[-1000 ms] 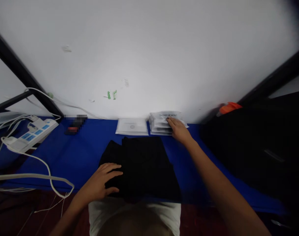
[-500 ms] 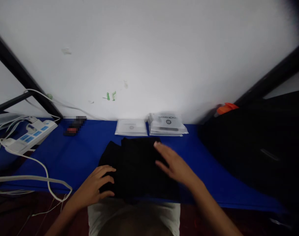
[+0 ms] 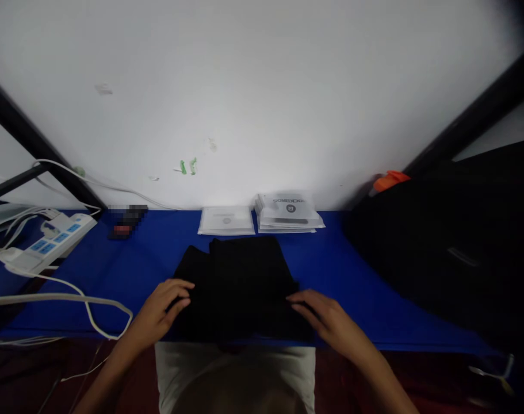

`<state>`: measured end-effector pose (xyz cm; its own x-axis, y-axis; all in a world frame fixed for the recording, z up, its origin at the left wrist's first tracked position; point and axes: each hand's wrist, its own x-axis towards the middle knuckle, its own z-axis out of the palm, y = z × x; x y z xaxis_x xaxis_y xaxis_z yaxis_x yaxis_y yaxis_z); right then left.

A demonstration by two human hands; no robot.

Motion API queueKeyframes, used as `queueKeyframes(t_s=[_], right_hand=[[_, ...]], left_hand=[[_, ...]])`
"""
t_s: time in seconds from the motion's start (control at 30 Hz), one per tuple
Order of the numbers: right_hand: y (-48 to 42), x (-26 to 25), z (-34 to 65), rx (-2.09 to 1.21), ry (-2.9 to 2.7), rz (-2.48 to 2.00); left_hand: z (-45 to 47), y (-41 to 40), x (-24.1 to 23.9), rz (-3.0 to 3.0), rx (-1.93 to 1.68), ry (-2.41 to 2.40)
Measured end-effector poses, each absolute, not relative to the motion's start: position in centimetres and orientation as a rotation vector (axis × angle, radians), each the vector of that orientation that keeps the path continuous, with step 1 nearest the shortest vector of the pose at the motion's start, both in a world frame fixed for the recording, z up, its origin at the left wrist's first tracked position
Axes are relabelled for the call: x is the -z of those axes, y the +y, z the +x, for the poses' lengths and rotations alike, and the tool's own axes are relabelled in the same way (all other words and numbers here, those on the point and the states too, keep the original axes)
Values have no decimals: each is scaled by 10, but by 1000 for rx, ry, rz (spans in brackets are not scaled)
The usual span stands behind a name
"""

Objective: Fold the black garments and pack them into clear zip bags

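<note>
A folded black garment (image 3: 247,282) lies at the front edge of the blue-covered table, directly before me. Its folds are hard to make out in the dark fabric. My left hand (image 3: 163,306) rests on its left side, with the fingers a little apart over the cloth. At the right edge, my right hand (image 3: 326,319) has thumb and forefinger close together on the fabric. Just behind the garment lie a flat white plastic pouch (image 3: 226,221) and a stack of printed plastic pouches (image 3: 287,213).
A white power strip (image 3: 50,244) with tangled cables stands at the left. A partly blurred dark object (image 3: 127,223) sits near the wall. A large black pile of fabric (image 3: 451,253) covers the right side, with an orange item (image 3: 390,180) behind it.
My right hand has come down and toward me from the garment's upper right to its right edge. The fingers of my left hand have drawn closer together. The view has shifted slightly.
</note>
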<state>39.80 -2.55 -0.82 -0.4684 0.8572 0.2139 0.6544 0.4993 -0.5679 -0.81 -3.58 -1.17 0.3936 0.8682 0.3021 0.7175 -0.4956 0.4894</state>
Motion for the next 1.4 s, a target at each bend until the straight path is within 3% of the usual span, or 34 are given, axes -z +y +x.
queueKeyframes(t_s=[0.1, 0.17, 0.37, 0.57, 0.7, 0.83, 0.93, 1.1, 1.33, 1.4], right_hand=[[23, 7, 393, -344, -2218, -1307], [59, 9, 384, -175, -2238, -1388], [126, 14, 357, -23, -2389, -1442], [83, 2, 378, 4, -2293, -1252], [20, 11, 395, -202, -2274, -1031], [-14, 29, 396, -278, -2250, -1077], [-13, 32, 388, -228, -2161, -1091], [5, 27, 373, -183, -2094, -1107], [9, 39, 371, -171, -2088, -1151], [8, 42, 372, -182, -2088, -1158]], left_hand=[[9, 8, 7, 2378, -881, 1647], [26, 45, 5, 2386, -770, 1777], [67, 118, 5, 2464, -501, 1651], [61, 70, -14, 2526, -605, 1553], [43, 13, -10, 2483, -626, 1188], [17, 5, 18, 2236, -891, 1616], [-1, 32, 35, 2189, -942, 1895], [-5, 59, 33, 2268, -904, 1732], [2, 8, 4, 2399, -1117, 1502], [-3, -6, 2, 2407, -1036, 1424]])
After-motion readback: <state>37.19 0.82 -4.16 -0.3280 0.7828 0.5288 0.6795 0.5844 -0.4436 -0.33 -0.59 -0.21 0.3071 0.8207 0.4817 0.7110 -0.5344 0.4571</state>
